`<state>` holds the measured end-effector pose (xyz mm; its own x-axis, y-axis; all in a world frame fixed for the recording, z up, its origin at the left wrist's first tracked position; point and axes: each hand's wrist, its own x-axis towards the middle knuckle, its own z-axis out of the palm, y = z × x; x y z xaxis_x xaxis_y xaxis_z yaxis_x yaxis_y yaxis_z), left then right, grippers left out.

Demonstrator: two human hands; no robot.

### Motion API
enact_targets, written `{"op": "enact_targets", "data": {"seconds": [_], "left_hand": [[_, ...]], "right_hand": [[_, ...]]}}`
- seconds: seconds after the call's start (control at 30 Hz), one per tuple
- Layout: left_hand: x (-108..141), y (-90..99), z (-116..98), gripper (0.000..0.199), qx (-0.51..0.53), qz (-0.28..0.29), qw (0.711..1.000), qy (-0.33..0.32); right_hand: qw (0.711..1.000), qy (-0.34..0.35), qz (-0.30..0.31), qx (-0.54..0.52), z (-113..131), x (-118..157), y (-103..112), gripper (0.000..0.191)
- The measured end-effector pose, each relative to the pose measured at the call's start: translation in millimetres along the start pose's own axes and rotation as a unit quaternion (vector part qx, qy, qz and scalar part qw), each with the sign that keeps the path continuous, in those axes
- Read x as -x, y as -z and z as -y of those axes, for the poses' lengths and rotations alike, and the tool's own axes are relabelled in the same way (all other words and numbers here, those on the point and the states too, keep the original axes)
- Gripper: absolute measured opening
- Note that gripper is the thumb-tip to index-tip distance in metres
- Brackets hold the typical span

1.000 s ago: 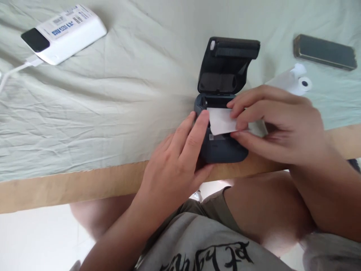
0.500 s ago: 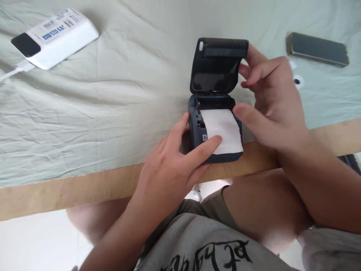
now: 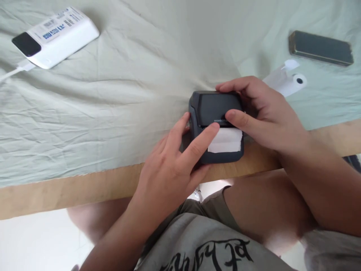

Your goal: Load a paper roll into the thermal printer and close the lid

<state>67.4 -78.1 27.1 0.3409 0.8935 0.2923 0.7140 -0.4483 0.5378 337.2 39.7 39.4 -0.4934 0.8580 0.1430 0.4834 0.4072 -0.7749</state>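
Note:
A small dark printer (image 3: 218,109) lies near the table's front edge with its lid down. White paper (image 3: 225,140) sticks out below the lid, over the printer's front part. My left hand (image 3: 172,162) holds the printer's left side, one finger resting at the lid's lower edge by the paper. Around the upper right corner of the printer curls my right hand (image 3: 265,113), its thumb on the lid and its fingers along the back edge.
A white power bank (image 3: 66,41) with a label and a white cable (image 3: 11,73) lies at the back left. At the back right are a dark rectangular device (image 3: 321,49) and a loose paper roll (image 3: 293,82). The wooden table edge (image 3: 84,191) runs in front.
The printer's lid has swung from raised to down, covering the inside and the upper part of the paper. My right hand has moved down and left with it. My left hand has hardly moved.

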Motion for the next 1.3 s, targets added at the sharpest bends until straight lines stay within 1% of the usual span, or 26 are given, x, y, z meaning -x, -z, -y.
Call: {"op": "enact_targets", "data": {"seconds": [0.07, 0.17, 0.23, 0.33, 0.4, 0.47, 0.57, 0.63, 0.7, 0.77, 0.87, 0.93, 1.13, 1.23, 1.3], "left_hand": [[-0.1, -1.6, 0.1, 0.075, -0.011, 0.000, 1.000, 0.001], [0.0, -3.4, -0.8, 0.075, -0.018, 0.000, 1.000, 0.004], [0.3, -3.1, -2.0, 0.074, -0.018, 0.002, 1.000, 0.010], [0.8, -0.5, -4.2, 0.074, -0.011, 0.013, 1.000, 0.024], [0.6, 1.6, -5.6, 0.077, -0.004, 0.015, 0.999, 0.036], [0.0, 2.9, -6.5, 0.081, 0.003, 0.013, 0.999, 0.045], [-2.0, 2.6, -6.4, 0.086, 0.019, 0.006, 0.999, 0.046], [-3.3, 1.5, -5.4, 0.088, 0.033, 0.000, 0.999, 0.041], [-3.5, 0.2, -4.0, 0.089, 0.043, 0.000, 0.998, 0.039], [-2.4, -1.1, -2.6, 0.092, 0.044, 0.001, 0.998, 0.038], [-1.0, -2.5, -0.1, 0.096, 0.033, -0.005, 0.999, 0.041], [-2.2, -2.6, 2.8, 0.100, 0.032, -0.006, 0.998, 0.050], [-11.3, 3.8, 15.1, 0.114, 0.054, 0.019, 0.992, 0.114], [-11.9, 7.3, 16.6, 0.116, 0.042, 0.030, 0.989, 0.141], [-10.9, 7.0, 15.2, 0.117, 0.041, 0.041, 0.988, 0.146]], "right_hand": [[1.000, -0.019, 0.010, -0.013, 1.9, -1.2, 1.0, 0.057], [0.998, -0.041, 0.032, -0.030, -0.6, -4.3, 5.6, 0.065], [0.996, -0.062, 0.063, -0.034, -4.9, -7.5, 10.2, 0.078], [0.989, -0.088, 0.110, -0.045, -10.8, -13.0, 14.2, 0.102], [0.988, -0.088, 0.117, -0.053, -12.1, -14.6, 12.5, 0.108], [0.992, -0.067, 0.099, -0.047, -10.7, -12.7, 7.4, 0.102], [0.998, -0.035, 0.044, -0.026, -5.6, -3.5, -0.8, 0.084], [0.999, -0.032, 0.012, -0.021, -2.2, 5.2, -2.9, 0.076], [0.999, -0.033, 0.002, -0.016, -0.6, 14.0, -1.7, 0.074], [0.999, -0.029, 0.015, -0.009, -1.4, 21.2, 1.1, 0.076], [0.999, -0.022, 0.049, 0.009, -5.7, 27.6, 4.5, 0.084], [0.998, -0.014, 0.056, 0.022, -8.8, 29.1, 5.5, 0.089], [0.996, 0.026, 0.073, 0.038, -11.8, 27.2, 8.3, 0.098], [0.996, 0.025, 0.075, 0.049, -10.3, 25.5, 9.7, 0.099], [0.995, 0.014, 0.083, 0.049, -9.8, 24.3, 9.7, 0.099]]}}
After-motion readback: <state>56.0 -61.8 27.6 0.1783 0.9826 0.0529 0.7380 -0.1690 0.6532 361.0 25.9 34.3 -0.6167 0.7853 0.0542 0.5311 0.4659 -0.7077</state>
